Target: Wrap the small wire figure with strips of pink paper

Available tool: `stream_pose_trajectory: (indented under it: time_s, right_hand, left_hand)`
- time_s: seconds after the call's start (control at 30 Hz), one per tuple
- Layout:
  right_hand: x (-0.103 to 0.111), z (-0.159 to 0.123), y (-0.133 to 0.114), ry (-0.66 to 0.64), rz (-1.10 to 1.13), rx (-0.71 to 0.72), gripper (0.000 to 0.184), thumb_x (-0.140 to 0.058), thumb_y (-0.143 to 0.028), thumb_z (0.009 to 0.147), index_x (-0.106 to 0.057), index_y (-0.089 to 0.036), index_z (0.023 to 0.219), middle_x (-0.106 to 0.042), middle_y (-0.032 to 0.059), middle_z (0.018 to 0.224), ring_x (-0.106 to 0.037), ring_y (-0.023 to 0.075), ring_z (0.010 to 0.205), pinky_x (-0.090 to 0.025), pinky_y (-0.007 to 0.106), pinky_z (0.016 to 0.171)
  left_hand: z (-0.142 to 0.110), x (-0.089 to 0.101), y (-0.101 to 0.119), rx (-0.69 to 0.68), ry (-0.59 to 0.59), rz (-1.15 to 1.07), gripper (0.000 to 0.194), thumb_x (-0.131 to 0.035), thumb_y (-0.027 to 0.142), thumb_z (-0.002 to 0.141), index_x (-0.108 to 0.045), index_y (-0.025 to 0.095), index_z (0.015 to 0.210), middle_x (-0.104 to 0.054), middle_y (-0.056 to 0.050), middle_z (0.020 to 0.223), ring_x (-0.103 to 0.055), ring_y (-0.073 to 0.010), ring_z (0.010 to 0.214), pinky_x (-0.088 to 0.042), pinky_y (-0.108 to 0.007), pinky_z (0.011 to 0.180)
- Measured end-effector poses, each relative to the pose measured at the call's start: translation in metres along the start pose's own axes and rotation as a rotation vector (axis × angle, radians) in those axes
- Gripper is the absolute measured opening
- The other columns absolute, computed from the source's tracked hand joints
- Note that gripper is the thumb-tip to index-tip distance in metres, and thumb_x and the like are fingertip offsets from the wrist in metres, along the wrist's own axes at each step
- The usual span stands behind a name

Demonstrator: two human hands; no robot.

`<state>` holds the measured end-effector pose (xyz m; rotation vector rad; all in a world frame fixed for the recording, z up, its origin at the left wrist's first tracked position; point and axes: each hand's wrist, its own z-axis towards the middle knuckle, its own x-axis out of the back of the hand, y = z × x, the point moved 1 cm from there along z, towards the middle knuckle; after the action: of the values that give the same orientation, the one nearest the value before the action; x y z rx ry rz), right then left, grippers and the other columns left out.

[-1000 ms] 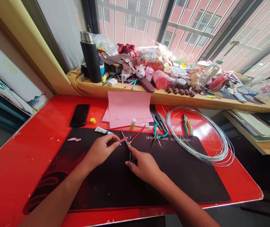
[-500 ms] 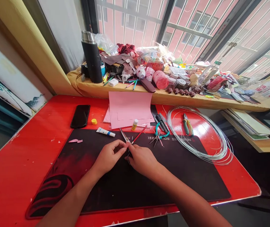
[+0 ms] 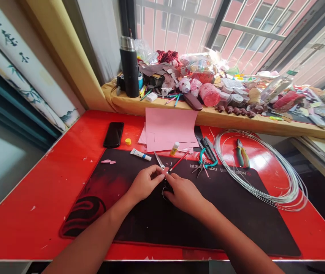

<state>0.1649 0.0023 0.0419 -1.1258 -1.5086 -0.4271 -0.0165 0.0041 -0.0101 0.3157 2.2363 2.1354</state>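
Note:
My left hand (image 3: 148, 182) is closed, its thumb and finger pinching a small pink piece of paper (image 3: 165, 171), partly hidden by the fingers. Against it, my right hand (image 3: 184, 191) is wrapped round the black handles of a pair of scissors (image 3: 159, 161). The blades point away from me, and one handle loop shows below the fingers. Just beyond the fingertips lies a red pencil-like stick (image 3: 178, 161). A small glue bottle (image 3: 174, 148) with a white top and a white-and-blue tube (image 3: 140, 154) rest further back. Under both hands spreads a black desk mat (image 3: 162, 224).
Pink paper sheets (image 3: 170, 127) lie at the back, beside a black phone (image 3: 113, 134) and a yellow cap (image 3: 128, 141). Rightward are teal pliers (image 3: 208, 164), a box cutter (image 3: 208, 148), a wire coil (image 3: 265, 194) and more pliers (image 3: 242, 154). A flask (image 3: 129, 68) stands on the cluttered sill.
The view has swung to the left, so everything sits further right in the picture. Both hands stay together over the mat; the small pink piece shows more clearly between the fingertips.

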Motion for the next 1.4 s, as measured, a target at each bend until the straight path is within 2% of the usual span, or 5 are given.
stream_pose_trajectory:
  time_s: [0.37,0.9,1.1,1.23,1.4]
  right_hand:
    - [-0.002,0.003,-0.002,0.034,0.066,0.004,0.061,-0.067,-0.033,0.099,-0.052,-0.02,0.156,-0.072,0.0139,0.125,-0.074,0.0317,0.104,-0.051,0.035,0.083]
    - [-0.001,-0.003,-0.01,0.024,0.001,0.016,0.053,-0.066,-0.036,0.101,-0.059,-0.022,0.152,-0.072,0.0129,0.119,-0.075,0.0298,0.096,-0.053,0.035,0.081]
    - [-0.002,-0.008,-0.001,0.088,0.197,0.028,0.046,-0.069,-0.033,0.101,-0.066,-0.021,0.145,-0.074,0.0102,0.113,-0.073,0.0245,0.092,-0.052,0.032,0.081]
    - [-0.008,-0.007,0.007,0.243,0.423,0.006,0.036,-0.068,-0.027,0.1,-0.073,-0.019,0.135,-0.077,0.0085,0.107,-0.071,0.0212,0.09,-0.051,0.03,0.082]
    - [-0.012,0.0,0.02,0.392,0.71,-0.073,0.029,-0.069,-0.036,0.098,-0.078,-0.019,0.12,-0.073,0.0034,0.087,-0.061,0.0173,0.073,-0.047,0.028,0.069]
  left_hand:
    - [0.007,0.012,-0.003,0.025,-0.011,-0.086,0.026,-0.073,0.045,0.087,-0.07,0.019,0.093,-0.067,0.0,0.083,-0.055,-0.0147,0.067,-0.047,-0.028,0.062]
    - [0.006,0.013,0.001,0.048,0.001,-0.036,0.032,-0.073,0.05,0.086,-0.075,0.019,0.093,-0.072,-0.002,0.086,-0.055,-0.0151,0.066,-0.046,-0.028,0.063]
    - [0.008,0.017,0.0,0.071,0.009,-0.051,0.033,-0.073,0.051,0.085,-0.076,0.019,0.095,-0.071,-0.001,0.083,-0.053,-0.0134,0.061,-0.045,-0.028,0.061]
    - [0.008,0.017,0.0,0.085,0.002,-0.073,0.033,-0.074,0.05,0.085,-0.077,0.019,0.096,-0.071,-0.001,0.081,-0.053,-0.0133,0.062,-0.045,-0.027,0.061]
    - [0.006,0.015,0.005,0.097,-0.016,-0.002,0.036,-0.072,0.051,0.085,-0.08,0.019,0.102,-0.077,-0.004,0.088,-0.058,-0.016,0.065,-0.047,-0.029,0.062]
